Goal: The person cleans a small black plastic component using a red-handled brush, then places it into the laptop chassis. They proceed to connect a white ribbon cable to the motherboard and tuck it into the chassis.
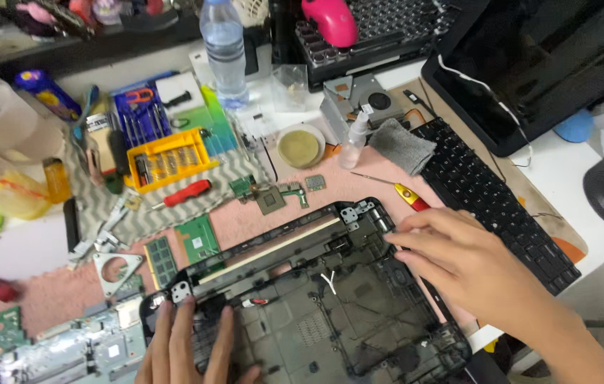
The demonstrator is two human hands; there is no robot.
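A black plastic laptop bottom case (316, 299), stripped of its boards, lies open on a pink mat. My left hand (185, 348) presses flat on the case's near left corner beside a silver hinge (180, 289). My right hand (458, 259) rests on the case's far right edge, fingers curled over the rim near the other hinge (355, 211). Neither hand holds a tool. A small screwdriver with a red and yellow handle (405, 194) lies just beyond my right fingers.
A detached black keyboard (501, 206) lies to the right, a laptop screen (529, 71) behind it. Circuit boards (199, 240), a yellow bit set (167, 160), a red screwdriver (185, 193), a water bottle (224, 46), a grey cloth (401, 146) and a small spray bottle (353, 142) crowd the back.
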